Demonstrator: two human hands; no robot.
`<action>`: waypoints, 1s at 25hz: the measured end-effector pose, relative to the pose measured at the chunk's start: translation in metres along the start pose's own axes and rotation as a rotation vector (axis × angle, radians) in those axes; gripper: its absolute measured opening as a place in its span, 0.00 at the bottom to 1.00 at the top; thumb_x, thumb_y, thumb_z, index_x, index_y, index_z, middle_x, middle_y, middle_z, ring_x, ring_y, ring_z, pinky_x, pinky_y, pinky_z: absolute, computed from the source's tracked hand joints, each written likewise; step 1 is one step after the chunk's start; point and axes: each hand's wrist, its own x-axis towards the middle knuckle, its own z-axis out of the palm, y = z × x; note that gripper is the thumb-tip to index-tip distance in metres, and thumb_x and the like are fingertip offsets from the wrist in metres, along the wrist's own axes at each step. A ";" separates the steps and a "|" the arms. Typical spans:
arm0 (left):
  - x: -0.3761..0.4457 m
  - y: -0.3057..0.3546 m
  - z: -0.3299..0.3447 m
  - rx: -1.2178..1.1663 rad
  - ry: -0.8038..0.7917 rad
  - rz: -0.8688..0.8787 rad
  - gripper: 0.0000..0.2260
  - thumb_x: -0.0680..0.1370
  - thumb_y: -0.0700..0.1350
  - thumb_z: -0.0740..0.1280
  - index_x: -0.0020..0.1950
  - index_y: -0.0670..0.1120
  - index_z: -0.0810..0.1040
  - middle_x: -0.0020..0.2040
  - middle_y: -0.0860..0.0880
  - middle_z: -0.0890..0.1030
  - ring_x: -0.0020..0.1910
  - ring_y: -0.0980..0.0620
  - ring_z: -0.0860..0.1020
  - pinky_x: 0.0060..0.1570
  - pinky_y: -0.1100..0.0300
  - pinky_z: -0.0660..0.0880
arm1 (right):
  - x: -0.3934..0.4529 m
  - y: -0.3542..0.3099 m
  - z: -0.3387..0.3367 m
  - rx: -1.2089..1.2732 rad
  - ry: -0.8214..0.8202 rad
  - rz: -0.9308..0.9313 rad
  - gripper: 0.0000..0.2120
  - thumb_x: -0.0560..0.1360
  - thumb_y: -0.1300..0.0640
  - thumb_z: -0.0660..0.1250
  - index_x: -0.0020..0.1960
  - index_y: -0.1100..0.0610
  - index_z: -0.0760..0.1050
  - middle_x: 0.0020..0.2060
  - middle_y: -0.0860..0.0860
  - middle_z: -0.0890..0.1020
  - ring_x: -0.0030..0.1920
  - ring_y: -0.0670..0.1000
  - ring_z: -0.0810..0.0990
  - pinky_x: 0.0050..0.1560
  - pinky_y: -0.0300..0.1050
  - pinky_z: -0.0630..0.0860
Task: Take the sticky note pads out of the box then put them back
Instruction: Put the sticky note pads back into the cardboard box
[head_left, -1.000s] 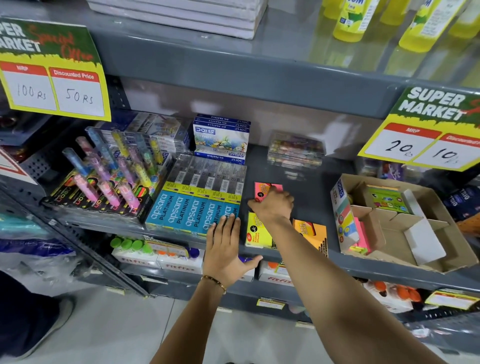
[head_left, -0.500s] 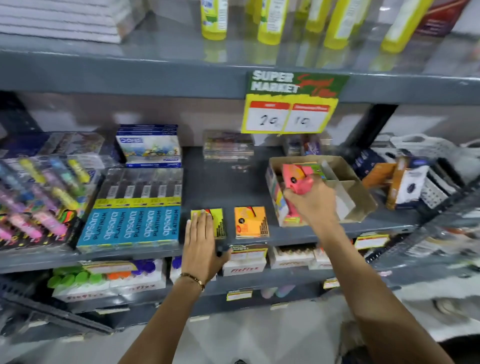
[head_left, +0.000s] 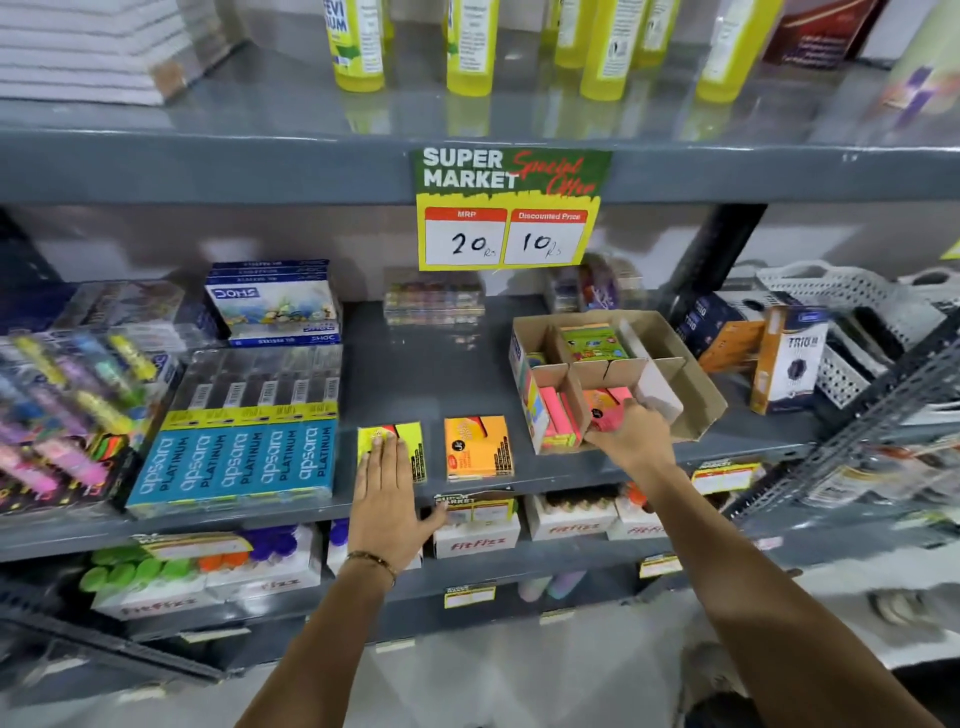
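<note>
— Grey shop shelf (head_left: 447, 374). Grips?
— Right hand (head_left: 631, 434) clamped on pink pad (head_left: 608, 415) inside cardboard box (head_left: 691, 384); left hand (head_left: 387, 491) flat, fingers spread, atop yellow pad (head_left: 410, 441). Orange pad (head_left: 478, 447) beside.

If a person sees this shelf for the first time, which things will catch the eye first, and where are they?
First comes the price sign hanging from the upper shelf edge, marked 20 and 10. Below it, on the right, the right hand lowers a pink sticky note pad into the open cardboard box. In front, the left hand lies flat on a yellow pad, with an orange pad beside it.
</note>
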 end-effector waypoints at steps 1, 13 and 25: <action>0.000 0.000 0.000 0.001 -0.006 0.003 0.45 0.69 0.64 0.66 0.72 0.36 0.53 0.73 0.38 0.58 0.71 0.43 0.50 0.67 0.48 0.47 | 0.000 0.002 0.004 -0.016 -0.010 0.016 0.32 0.62 0.37 0.71 0.56 0.58 0.75 0.50 0.56 0.83 0.51 0.59 0.80 0.54 0.53 0.79; -0.001 0.000 0.001 -0.016 0.002 -0.005 0.44 0.70 0.64 0.65 0.73 0.38 0.53 0.74 0.39 0.56 0.72 0.42 0.51 0.68 0.50 0.46 | -0.023 -0.015 -0.021 -0.008 0.166 -0.096 0.21 0.79 0.46 0.53 0.57 0.61 0.74 0.58 0.61 0.77 0.59 0.61 0.74 0.57 0.57 0.76; -0.001 -0.001 -0.003 -0.097 -0.031 0.008 0.41 0.69 0.56 0.71 0.72 0.36 0.56 0.72 0.37 0.60 0.72 0.40 0.55 0.68 0.49 0.49 | -0.104 -0.136 0.060 -0.179 -0.125 -0.117 0.37 0.73 0.36 0.60 0.68 0.64 0.62 0.65 0.62 0.68 0.63 0.61 0.66 0.64 0.53 0.67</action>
